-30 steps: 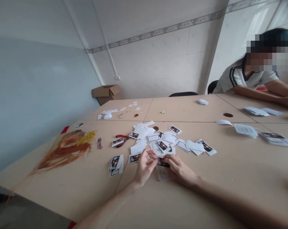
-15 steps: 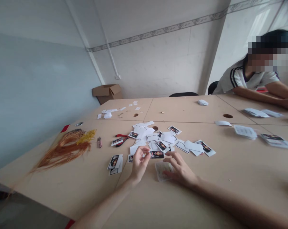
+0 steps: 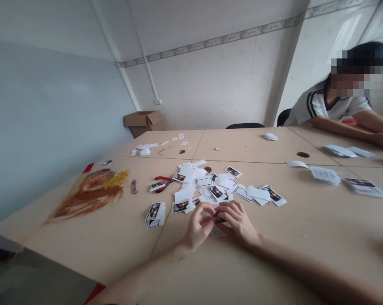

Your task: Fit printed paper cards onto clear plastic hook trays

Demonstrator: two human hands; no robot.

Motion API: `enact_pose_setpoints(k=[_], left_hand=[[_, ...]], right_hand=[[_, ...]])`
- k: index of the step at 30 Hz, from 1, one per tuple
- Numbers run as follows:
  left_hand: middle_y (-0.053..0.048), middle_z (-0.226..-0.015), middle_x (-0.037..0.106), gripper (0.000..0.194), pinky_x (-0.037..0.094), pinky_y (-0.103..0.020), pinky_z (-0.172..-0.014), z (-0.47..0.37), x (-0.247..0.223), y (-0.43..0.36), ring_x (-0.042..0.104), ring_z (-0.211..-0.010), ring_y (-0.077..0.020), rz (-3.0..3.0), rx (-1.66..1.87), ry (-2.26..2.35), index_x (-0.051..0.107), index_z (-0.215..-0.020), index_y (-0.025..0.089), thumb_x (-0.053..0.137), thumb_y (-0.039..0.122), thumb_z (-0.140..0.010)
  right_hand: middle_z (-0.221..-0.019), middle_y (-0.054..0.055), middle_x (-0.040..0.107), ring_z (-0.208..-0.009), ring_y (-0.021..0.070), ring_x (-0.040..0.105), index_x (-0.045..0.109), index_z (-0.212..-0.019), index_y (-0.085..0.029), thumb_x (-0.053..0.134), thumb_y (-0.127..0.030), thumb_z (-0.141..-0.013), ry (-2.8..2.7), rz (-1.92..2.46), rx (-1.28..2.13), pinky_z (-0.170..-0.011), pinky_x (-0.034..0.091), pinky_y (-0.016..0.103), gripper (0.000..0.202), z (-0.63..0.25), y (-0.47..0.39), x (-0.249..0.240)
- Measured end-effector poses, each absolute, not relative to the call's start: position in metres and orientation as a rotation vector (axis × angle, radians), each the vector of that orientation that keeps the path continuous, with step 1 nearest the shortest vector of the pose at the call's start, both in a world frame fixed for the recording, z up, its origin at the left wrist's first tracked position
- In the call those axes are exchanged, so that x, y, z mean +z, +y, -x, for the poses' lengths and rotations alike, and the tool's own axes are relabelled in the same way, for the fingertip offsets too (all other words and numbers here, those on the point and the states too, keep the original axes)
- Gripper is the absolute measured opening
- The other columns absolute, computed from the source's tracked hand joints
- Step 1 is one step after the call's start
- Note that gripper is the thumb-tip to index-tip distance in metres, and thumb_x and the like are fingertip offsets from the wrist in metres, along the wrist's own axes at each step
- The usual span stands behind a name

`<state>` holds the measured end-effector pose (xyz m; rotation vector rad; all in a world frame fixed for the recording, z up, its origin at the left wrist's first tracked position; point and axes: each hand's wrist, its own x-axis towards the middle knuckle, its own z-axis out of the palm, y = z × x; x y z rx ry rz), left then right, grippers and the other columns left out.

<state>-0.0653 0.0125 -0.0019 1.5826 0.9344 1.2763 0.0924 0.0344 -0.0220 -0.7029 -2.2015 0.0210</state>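
Observation:
My left hand (image 3: 200, 224) and my right hand (image 3: 239, 222) meet low over the table. Between their fingertips is a dark printed card (image 3: 221, 217), held by my right hand and partly covered by its fingers. The closed left fingertips pinch at the card's left edge, and whatever small thing they grip is hidden. Just below the hands, a clear plastic box (image 3: 218, 231) shows in part. Beyond them lies a loose pile of white and black-printed cards (image 3: 216, 192). To the left are a few more cards (image 3: 155, 214).
Red-handled pliers (image 3: 164, 183) lie left of the pile, near a small pink tool (image 3: 134, 186) and orange strands (image 3: 89, 192). Card stacks (image 3: 324, 174) sit at right. Another person (image 3: 334, 106) leans on the table at far right. A cardboard box (image 3: 143, 120) stands behind.
My left hand has moved right to meet my right hand. My right hand has come off the clear plastic box, and a dark printed card is now between the fingers.

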Motion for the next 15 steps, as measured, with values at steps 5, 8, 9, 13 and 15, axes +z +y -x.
enact_pose_setpoints(k=[5, 8, 9, 13, 15], left_hand=[[-0.002, -0.084, 0.046, 0.013, 0.045, -0.026, -0.070, 0.0667, -0.0016, 0.0129, 0.048, -0.083, -0.0140, -1.573, 1.246, 0.883, 0.048, -0.080, 0.017, 0.054, 0.012, -0.070], [-0.004, -0.088, 0.045, 0.013, 0.045, -0.027, -0.073, 0.0673, -0.0012, 0.0116, 0.048, -0.086, -0.0149, -1.610, 1.226, 0.869, 0.048, -0.080, 0.017, 0.052, 0.011, -0.070], [-0.004, -0.088, 0.045, 0.013, 0.045, -0.027, -0.073, 0.0675, -0.0008, 0.0112, 0.048, -0.087, -0.0151, -1.623, 1.218, 0.874, 0.048, -0.081, 0.017, 0.052, 0.011, -0.070], [-0.004, -0.089, 0.046, 0.017, 0.044, -0.030, -0.078, 0.0684, 0.0027, 0.0104, 0.050, -0.088, -0.0162, -1.706, 1.203, 0.944, 0.047, -0.085, 0.018, 0.053, 0.013, -0.070], [-0.005, -0.091, 0.048, 0.020, 0.041, -0.034, -0.083, 0.0698, 0.0047, 0.0109, 0.049, -0.092, -0.0178, -1.808, 1.206, 1.012, 0.048, -0.086, 0.019, 0.056, 0.016, -0.068]], right_hand=[[-0.090, 0.003, 0.060, -0.087, 0.0159, 0.052, 0.051, -0.089, -0.019, 0.053, -0.024, -0.080, -2.178, 0.695, 0.105, -0.080, 0.036, 0.035, 0.010, -0.0939, 0.0348, -0.0202], [-0.086, 0.003, 0.060, -0.083, 0.0153, 0.052, 0.051, -0.089, -0.019, 0.053, -0.025, -0.080, -2.159, 0.681, 0.121, -0.079, 0.036, 0.034, 0.010, -0.0949, 0.0359, -0.0233], [-0.085, 0.003, 0.060, -0.082, 0.0153, 0.052, 0.051, -0.088, -0.020, 0.053, -0.025, -0.080, -2.154, 0.674, 0.120, -0.078, 0.036, 0.034, 0.010, -0.0953, 0.0362, -0.0244], [-0.082, 0.003, 0.059, -0.079, 0.0156, 0.053, 0.052, -0.087, -0.020, 0.052, -0.022, -0.080, -2.119, 0.675, 0.127, -0.075, 0.038, 0.035, 0.007, -0.0971, 0.0360, -0.0269], [-0.081, 0.003, 0.058, -0.077, 0.0154, 0.053, 0.052, -0.086, -0.020, 0.051, -0.021, -0.080, -2.079, 0.689, 0.137, -0.074, 0.038, 0.034, 0.006, -0.0975, 0.0362, -0.0277]])
